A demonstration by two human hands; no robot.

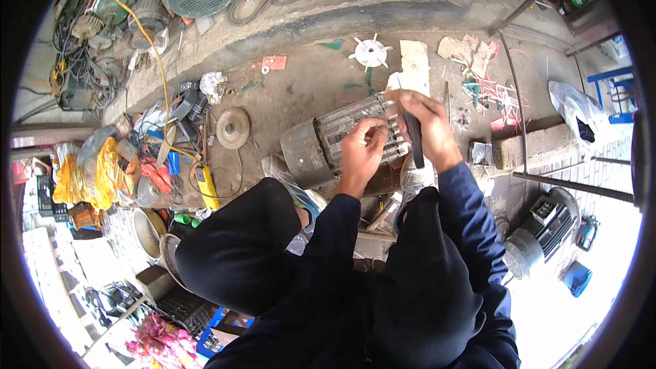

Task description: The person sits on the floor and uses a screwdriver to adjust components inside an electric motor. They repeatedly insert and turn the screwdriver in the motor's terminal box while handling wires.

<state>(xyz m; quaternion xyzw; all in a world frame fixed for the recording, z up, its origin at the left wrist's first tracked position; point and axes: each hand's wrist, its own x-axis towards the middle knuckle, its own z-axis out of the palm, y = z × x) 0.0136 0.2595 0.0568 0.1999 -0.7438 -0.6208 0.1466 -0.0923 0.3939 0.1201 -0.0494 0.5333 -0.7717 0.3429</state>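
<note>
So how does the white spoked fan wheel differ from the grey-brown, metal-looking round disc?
Outline: the white spoked fan wheel has blades sticking out around it; the grey-brown, metal-looking round disc has a plain rim.
Colour: the fan wheel is white, the disc brownish.
Place: the fan wheel lies beyond the grey ribbed motor, the disc to that motor's left.
Both have a round centre and lie flat.

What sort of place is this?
Most likely an electric-motor repair workshop: a finned electric motor lies under the person's hands, a loose white cooling fan lies beyond it, and a second finned motor sits off to the right.
</note>
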